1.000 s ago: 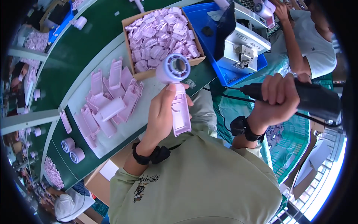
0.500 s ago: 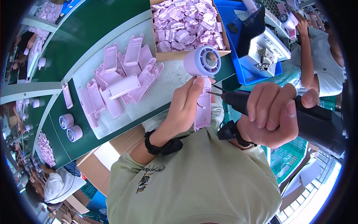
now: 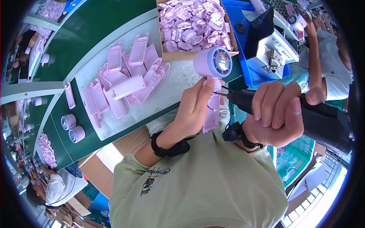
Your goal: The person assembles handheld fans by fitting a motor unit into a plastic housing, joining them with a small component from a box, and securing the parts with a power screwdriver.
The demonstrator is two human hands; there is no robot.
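My left hand [image 3: 190, 108] is closed around a pale pink handheld fan [image 3: 207, 64], gripping it at the neck below its round head. The fan's handle is an open shell pointing down toward me, and a thin red wire shows inside it. Wrapped in my right hand [image 3: 276, 114] is a black electric screwdriver [image 3: 327, 123], lying almost level. Its thin bit reaches the top of the handle near my left fingers; the exact contact point is too small to make out. Pink handle shells [image 3: 127, 86] lie in a loose pile on the bench, left of my left hand.
A cardboard box [image 3: 178, 56] full of small pink parts stands at the back. Right of it, a blue tray [image 3: 249, 78] holds a white device [image 3: 275, 53] with metal fittings. Two fan heads [image 3: 76, 134] sit at the bench's left. Co-workers [image 3: 334, 64] are on both sides.
The fan and my left hand have shifted slightly right, nearer the screwdriver. My right hand keeps nearly the same place and grip. The whole view has drifted a little.
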